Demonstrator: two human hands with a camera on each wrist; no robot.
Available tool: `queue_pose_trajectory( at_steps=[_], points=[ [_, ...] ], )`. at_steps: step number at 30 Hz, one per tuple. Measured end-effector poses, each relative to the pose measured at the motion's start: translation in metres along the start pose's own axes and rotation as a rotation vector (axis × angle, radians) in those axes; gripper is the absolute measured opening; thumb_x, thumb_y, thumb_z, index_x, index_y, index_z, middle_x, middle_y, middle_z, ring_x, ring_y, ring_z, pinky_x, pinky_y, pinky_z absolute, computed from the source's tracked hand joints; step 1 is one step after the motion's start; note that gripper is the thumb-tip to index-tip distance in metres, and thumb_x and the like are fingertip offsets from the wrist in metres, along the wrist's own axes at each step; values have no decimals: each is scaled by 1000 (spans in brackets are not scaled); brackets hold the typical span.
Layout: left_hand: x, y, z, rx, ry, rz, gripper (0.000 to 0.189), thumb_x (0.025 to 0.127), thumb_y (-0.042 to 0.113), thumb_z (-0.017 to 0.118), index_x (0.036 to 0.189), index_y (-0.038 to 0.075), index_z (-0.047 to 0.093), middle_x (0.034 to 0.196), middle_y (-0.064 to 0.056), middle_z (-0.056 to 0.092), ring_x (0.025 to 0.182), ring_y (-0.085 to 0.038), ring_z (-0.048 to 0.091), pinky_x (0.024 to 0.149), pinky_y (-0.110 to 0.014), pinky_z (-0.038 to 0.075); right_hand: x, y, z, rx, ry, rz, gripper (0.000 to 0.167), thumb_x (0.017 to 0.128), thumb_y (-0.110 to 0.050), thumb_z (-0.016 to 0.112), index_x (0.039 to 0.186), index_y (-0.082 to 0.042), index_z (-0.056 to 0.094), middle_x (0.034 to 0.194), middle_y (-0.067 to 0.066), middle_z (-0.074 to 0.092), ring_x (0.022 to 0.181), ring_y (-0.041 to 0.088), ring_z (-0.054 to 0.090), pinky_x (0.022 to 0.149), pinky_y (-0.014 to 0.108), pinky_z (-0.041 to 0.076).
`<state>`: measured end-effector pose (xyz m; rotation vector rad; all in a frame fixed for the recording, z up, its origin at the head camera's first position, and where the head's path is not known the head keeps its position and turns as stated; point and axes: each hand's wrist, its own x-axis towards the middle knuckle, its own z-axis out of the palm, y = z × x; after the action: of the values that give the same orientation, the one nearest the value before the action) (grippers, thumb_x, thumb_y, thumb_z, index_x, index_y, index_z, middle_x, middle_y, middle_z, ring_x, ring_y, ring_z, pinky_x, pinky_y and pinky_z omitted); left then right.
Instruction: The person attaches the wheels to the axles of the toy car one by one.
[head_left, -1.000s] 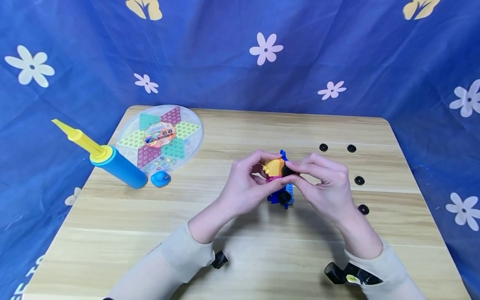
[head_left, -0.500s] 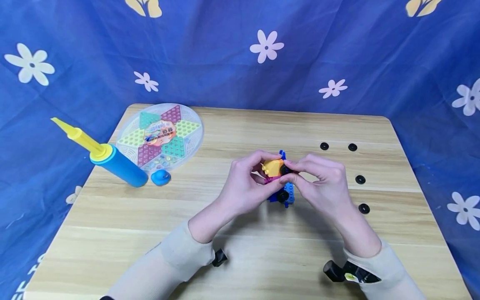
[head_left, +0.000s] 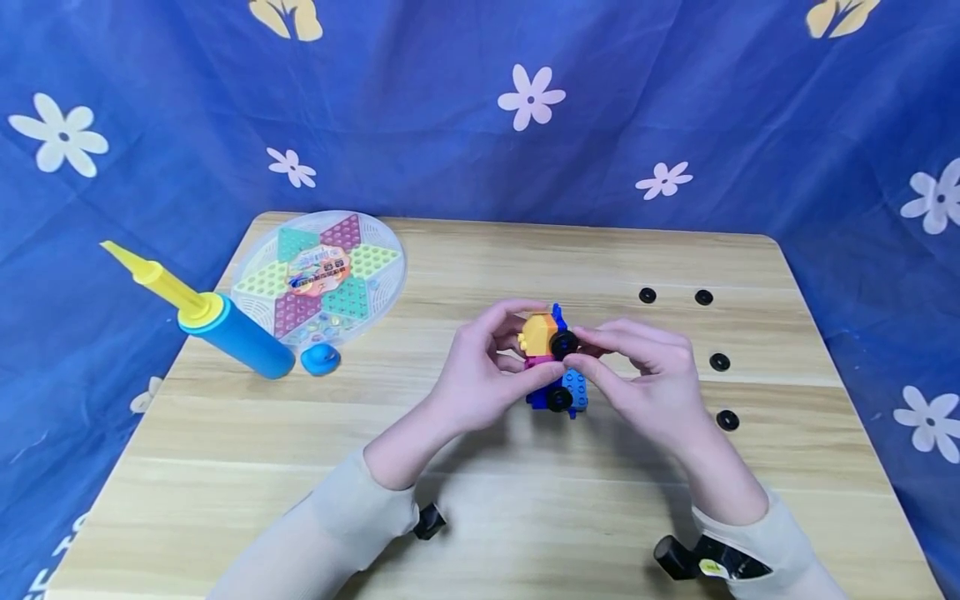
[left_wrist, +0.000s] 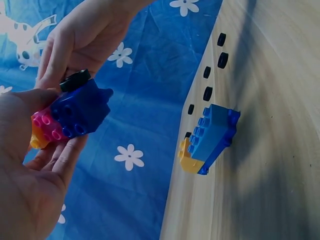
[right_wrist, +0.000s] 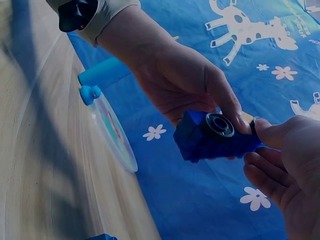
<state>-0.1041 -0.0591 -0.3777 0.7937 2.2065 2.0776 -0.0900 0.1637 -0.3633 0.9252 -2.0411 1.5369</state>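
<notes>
My left hand [head_left: 483, 367] grips a toy block car [head_left: 537, 335] made of yellow-orange, magenta and dark blue bricks, its thumb across the near side. My right hand [head_left: 652, 375] pinches a black wheel [head_left: 564, 345] on the car's right side between thumb and index finger. A second black wheel [head_left: 559, 399] sits nearer the front on that same side. The right wrist view shows this wheel [right_wrist: 220, 125] face-on against the blue brick. Below the held car, a second block build [left_wrist: 212, 132] of light blue, dark blue and yellow stands on the table, partly hidden in the head view.
Several loose black wheels [head_left: 720, 362] lie on the right part of the table [head_left: 480, 517]. At the left are a blue and yellow hand pump [head_left: 247, 342], a small blue toy [head_left: 320, 358] and a round star-patterned game board [head_left: 375, 292]. Blue patterned cloth [head_left: 450, 100] surrounds the table.
The car has shifted slightly left and turned, so its wheels show more fully. My left hand moved a little left with it; the right fingers have drawn to the upper wheel's edge.
</notes>
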Motion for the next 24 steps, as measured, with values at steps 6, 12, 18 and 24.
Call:
queue_pose_trajectory(
  at_steps=[6,12,18,24],
  points=[
    [-1,2,-2,43,-36,-3,60,85,2,89,139,8,64,114,-3,74,95,-18,74,79,-35,65,-5,-4,-2,67,-11,30,40,73,22,85,108,4,80,100,13,78,89,22,75,82,29,63],
    [-2,3,-1,113,-55,63,55,84,1,90,134,7,68,116,-1,74,100,-15,72,84,-33,63,-8,-7,-3,81,-26,12,42,72,21,86,109,4,78,100,15,77,87,21,75,81,31,63],
    [-2,4,0,152,-67,176,48,82,-2,90,126,6,72,116,-1,76,105,-15,71,94,-34,60,-10,-12,-9,68,-62,76,63,68,20,90,125,6,69,112,14,74,87,20,74,84,33,63],
    [-1,6,2,161,-67,252,44,82,-3,89,122,7,74,117,-1,76,110,-16,71,99,-36,58,-9,-13,-9,91,-120,88,69,67,20,91,130,4,67,120,15,69,94,23,73,85,34,62]
  ],
)
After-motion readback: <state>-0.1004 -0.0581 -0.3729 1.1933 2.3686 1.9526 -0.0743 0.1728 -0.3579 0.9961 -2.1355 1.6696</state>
